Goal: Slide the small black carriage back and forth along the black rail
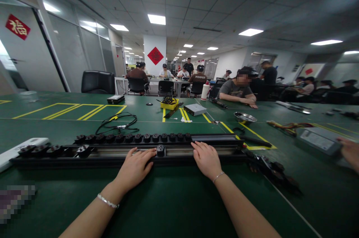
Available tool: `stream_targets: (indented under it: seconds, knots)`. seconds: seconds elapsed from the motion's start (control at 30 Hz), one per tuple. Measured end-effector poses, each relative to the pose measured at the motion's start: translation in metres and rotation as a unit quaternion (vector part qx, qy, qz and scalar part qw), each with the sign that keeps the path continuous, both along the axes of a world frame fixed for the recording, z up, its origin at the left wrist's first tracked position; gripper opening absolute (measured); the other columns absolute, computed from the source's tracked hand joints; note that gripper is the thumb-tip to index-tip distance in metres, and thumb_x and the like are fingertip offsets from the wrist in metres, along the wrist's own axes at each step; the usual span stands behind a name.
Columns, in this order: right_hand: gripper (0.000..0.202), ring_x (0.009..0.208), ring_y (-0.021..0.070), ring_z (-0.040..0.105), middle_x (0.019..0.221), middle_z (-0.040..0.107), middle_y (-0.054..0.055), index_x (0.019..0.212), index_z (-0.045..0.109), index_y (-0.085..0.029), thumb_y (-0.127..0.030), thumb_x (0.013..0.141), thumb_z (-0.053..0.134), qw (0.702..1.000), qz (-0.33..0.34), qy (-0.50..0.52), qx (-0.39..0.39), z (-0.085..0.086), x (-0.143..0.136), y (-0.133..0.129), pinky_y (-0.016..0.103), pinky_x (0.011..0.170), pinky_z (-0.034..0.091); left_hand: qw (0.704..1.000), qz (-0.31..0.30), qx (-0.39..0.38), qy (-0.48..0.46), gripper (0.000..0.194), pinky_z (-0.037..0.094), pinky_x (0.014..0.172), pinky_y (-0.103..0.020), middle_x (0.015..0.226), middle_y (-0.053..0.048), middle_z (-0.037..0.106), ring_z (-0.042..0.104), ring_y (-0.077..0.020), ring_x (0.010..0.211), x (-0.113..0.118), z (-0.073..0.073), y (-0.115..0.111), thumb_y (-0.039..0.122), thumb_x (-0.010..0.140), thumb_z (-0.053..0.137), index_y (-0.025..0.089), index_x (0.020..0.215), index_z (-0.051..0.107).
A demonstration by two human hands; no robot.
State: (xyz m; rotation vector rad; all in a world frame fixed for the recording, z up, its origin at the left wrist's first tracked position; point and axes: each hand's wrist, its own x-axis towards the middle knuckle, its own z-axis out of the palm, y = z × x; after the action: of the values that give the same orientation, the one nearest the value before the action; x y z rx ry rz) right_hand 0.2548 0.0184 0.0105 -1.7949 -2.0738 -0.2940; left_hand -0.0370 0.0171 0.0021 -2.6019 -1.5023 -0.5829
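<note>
A long black rail (pixel 112 161) lies across the green table, with a metal strip down its channel and several black socket modules at its left end. One lone module (pixel 160 150) sits in the channel near the middle. My left hand (pixel 136 167) rests on the rail, fingertips at the left side of that module, fingers stretched out. On the rail further right lies my right hand (pixel 206 158), its fingers extended and holding nothing. Just behind is a second rail (pixel 214 138) with a row of several black modules.
Behind the rails lie a black cable (pixel 117 126), a yellow tray (pixel 169 104), a grey box (pixel 195 109) and a metal bowl (pixel 245 117). Black parts (pixel 276 172) lie right; another person's hand (pixel 349 152) touches a power supply (pixel 319 140). A person sits across the table.
</note>
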Motion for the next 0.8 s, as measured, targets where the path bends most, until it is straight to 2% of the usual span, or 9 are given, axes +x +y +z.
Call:
stream_targets:
  seconds: [0.47,0.8]
  knots:
    - [0.041,0.118,0.0181,0.045,0.128,0.055,0.001,0.123,0.055,-0.029,-0.031,0.090,0.030,1.000,-0.002,-0.008,0.001,-0.0002,0.0001,0.0002,0.036,0.097,0.032,1.000,-0.004,-0.002,-0.007,0.037,0.015,0.107,-0.055,0.130,0.001,0.055,0.056,-0.0211,0.107,0.0010,0.0004,-0.0001,0.033,0.085,0.043,0.035,0.121,0.049]
    - [0.041,0.119,0.0185,0.044,0.129,0.054,0.000,0.123,0.055,-0.028,-0.032,0.090,0.030,1.000,0.001,0.003,-0.004,-0.0010,0.0004,0.0005,0.036,0.097,0.031,1.000,-0.001,-0.005,0.000,0.037,0.016,0.105,-0.056,0.131,0.001,0.053,0.056,-0.0223,0.107,0.0009,0.0002,0.0002,0.033,0.085,0.043,0.036,0.122,0.048]
